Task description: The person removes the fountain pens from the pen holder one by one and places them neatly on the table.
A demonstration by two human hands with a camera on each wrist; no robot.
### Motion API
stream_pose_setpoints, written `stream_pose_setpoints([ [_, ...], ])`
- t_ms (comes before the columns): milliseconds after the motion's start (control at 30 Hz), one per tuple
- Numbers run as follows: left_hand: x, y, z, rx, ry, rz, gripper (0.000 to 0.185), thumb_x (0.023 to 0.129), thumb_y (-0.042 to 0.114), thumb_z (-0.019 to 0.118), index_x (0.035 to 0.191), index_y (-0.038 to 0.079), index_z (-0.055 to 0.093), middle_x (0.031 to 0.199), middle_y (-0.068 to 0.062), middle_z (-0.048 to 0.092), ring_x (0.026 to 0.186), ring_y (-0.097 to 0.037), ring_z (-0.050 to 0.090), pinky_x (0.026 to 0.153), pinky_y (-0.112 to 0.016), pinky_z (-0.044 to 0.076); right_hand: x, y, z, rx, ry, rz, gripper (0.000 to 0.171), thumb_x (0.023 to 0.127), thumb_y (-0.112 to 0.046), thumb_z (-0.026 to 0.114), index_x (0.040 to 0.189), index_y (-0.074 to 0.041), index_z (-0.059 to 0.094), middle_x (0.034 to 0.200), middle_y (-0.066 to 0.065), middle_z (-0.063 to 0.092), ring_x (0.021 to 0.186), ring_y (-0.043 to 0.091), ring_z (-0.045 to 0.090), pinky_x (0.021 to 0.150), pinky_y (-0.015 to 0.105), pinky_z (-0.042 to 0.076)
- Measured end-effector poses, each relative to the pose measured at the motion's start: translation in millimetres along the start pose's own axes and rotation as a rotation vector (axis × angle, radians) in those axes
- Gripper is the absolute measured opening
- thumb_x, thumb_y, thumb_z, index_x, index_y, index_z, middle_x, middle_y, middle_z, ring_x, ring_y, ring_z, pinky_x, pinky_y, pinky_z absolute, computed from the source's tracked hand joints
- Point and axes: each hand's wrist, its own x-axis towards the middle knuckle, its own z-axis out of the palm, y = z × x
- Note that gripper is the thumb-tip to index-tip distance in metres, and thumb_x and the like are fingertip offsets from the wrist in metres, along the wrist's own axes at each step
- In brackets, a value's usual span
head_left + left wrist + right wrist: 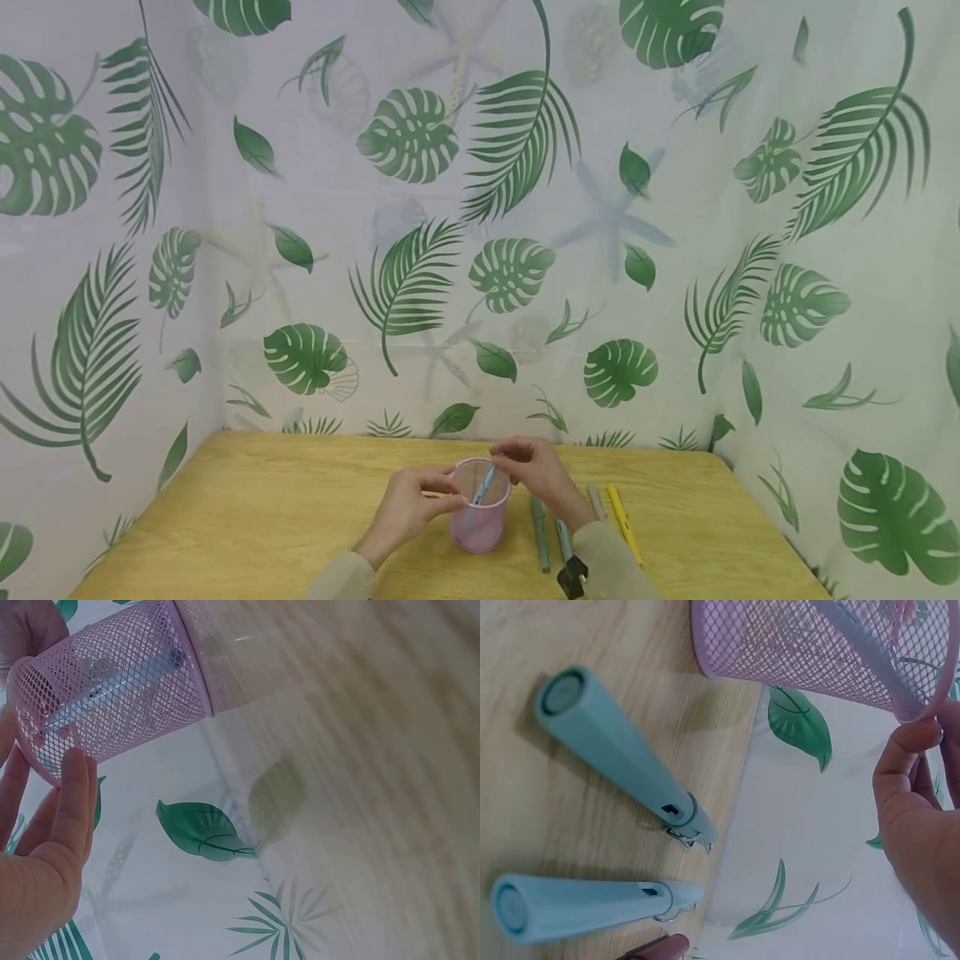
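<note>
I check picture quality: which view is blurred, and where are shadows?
Left wrist view: the table is smeared by blur, the pink mesh cup sharper. Right wrist view: the pens are sharp, with soft shadows on the wood. Head view: even light, no glare.

Premises: a small enclosed recording booth rather than a lived-in room. A light wooden table (262, 500) stands boxed in on three sides by a white curtain (480, 208) printed with green leaves and faint starfish, which hides all walls and furnishings. Stationery only is present: a pink mesh pen cup (480, 521) and loose pens (542, 533).
</note>
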Motion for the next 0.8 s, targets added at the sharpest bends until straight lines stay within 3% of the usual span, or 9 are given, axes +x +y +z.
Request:
stream_pose_setpoints([
  [167, -0.3, -0.9, 0.2, -0.004, 0.000, -0.002, 0.018, 0.081, 0.018, 0.081, 0.092, 0.004, 0.078, 0.120, -0.017, 0.069, 0.116, -0.034, 0.064, 0.077, -0.026, 0.063, 0.0, 0.4, 6.7, -0.050, 0.058, -0.059, 0.019, 0.086, -0.011, 0.076, 0.098, 0.002, 0.070, 0.090, 0.012, 0.071, 0.069, 0.008, 0.059, 0.057, 0.020, 0.052],
  [400, 0.1, -1.8, 1.4, -0.005, 0.004, 0.001, 0.019, 0.081, 0.018, 0.081, 0.091, 0.003, 0.078, 0.121, -0.018, 0.068, 0.116, -0.035, 0.064, 0.077, -0.026, 0.063, -0.5, 0.7, 14.2, -0.072, 0.143, -0.075, 0.015, 0.084, -0.006, 0.076, 0.098, -0.004, 0.070, 0.096, 0.011, 0.072, 0.084, 0.011, 0.064, 0.073, 0.019, 0.053],
  [600, -0.2, -1.5, 1.2, -0.010, 0.009, 0.007, 0.017, 0.081, 0.017, 0.081, 0.090, 0.003, 0.078, 0.122, -0.019, 0.067, 0.115, -0.035, 0.064, 0.076, -0.025, 0.063, -0.3, 4.1, 11.1, -0.047, 0.124, -0.045, 0.024, 0.084, -0.007, 0.076, 0.107, -0.003, 0.069, 0.103, 0.011, 0.073, 0.094, 0.016, 0.067, 0.082, 0.024, 0.057],
  [800, -0.6, 0.2, 2.9, -0.018, 0.011, 0.010, 0.016, 0.080, 0.017, 0.081, 0.089, 0.004, 0.078, 0.120, -0.018, 0.068, 0.115, -0.035, 0.064, 0.076, -0.025, 0.062, -3.0, 3.8, 6.1, -0.003, 0.097, -0.028, 0.024, 0.086, -0.008, 0.075, 0.109, -0.004, 0.070, 0.109, 0.016, 0.072, 0.099, 0.020, 0.068, 0.081, 0.025, 0.059],
])
